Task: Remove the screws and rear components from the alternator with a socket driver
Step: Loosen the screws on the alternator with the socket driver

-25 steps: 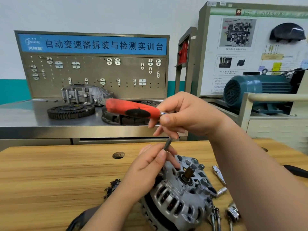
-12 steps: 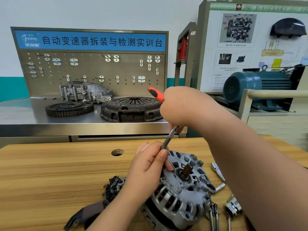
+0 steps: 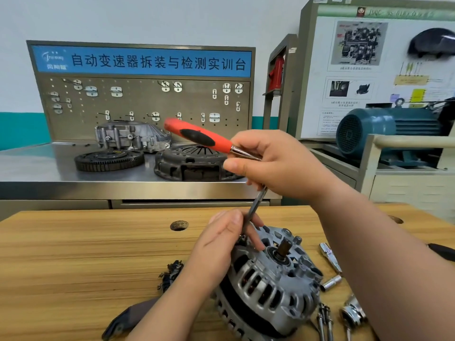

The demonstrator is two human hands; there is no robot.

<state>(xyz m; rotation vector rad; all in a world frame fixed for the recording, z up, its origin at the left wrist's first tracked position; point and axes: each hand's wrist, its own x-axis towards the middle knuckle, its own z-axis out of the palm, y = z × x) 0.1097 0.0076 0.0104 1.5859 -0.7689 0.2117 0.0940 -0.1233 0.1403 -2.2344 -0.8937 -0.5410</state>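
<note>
The cast-metal alternator (image 3: 270, 281), ribbed and slotted, is lying tilted on the grained wooden tabletop (image 3: 73, 254), its stub shaft pointing up. The right hand (image 3: 283, 163) is curling its grip round the head of the socket driver (image 3: 197, 137), whose smooth red handle with a black inlay is jutting left. The left hand (image 3: 221, 239) is pinching the driver's slim knurled steel extension just above the alternator's rim. A cylindrical chrome socket (image 3: 331, 283) is lying just beside the housing.

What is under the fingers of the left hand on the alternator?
The thin shaft of the socket driver runs down into the left hand, whose fingers pinch it at the rim of the alternator. Its tip and any screw there are covered.
</note>
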